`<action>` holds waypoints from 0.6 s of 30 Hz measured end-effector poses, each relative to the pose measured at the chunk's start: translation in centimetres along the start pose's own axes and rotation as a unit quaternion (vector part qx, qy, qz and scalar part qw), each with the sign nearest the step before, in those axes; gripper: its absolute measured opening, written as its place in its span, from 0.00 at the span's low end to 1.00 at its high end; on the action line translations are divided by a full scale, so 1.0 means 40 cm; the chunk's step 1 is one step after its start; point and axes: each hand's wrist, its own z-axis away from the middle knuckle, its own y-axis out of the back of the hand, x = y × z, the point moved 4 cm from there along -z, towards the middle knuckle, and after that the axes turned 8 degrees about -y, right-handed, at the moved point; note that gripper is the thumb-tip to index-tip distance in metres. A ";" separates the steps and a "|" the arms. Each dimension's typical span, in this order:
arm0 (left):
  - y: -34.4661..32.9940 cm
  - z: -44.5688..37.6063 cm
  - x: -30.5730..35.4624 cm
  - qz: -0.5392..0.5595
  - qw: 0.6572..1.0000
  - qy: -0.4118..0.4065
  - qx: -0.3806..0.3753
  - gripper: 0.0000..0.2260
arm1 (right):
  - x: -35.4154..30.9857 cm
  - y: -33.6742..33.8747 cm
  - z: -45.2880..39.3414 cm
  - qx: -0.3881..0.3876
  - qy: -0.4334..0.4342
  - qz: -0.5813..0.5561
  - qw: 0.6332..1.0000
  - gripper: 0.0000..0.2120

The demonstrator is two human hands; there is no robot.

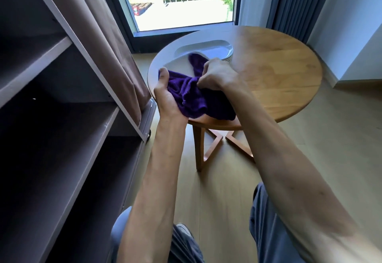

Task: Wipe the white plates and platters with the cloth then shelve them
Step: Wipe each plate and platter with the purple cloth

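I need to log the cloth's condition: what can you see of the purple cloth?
The purple cloth looks like soft terry, bunched and creased, not folded. The left hand grips one end against a white plate, the right hand pinches its middle. One end lies on the plate; a dark part hangs over the table.

No legible text anywhere.

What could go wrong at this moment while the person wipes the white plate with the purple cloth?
1. The left hand holds the white plate through the purple cloth, beyond the edge of the round table; it may slip and fall on the floor.
2. The right hand wipes close to the stack of plates, so a wide stroke might knock it.
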 end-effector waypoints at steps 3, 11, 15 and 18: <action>-0.004 0.007 -0.007 -0.049 0.998 -0.014 -0.042 0.13 | 0.053 0.020 -0.011 0.072 -0.037 -0.010 0.997 0.17; -0.024 0.017 -0.055 -0.118 0.992 -0.004 -0.034 0.28 | 0.093 0.100 -0.027 0.232 -0.044 -0.053 0.970 0.11; -0.022 0.011 -0.081 -0.100 0.994 0.003 -0.043 0.27 | 0.065 0.113 -0.024 0.268 -0.028 -0.056 0.962 0.09; -0.024 0.014 -0.086 -0.076 0.996 0.015 -0.047 0.25 | 0.039 0.105 -0.017 0.276 -0.009 -0.052 0.960 0.10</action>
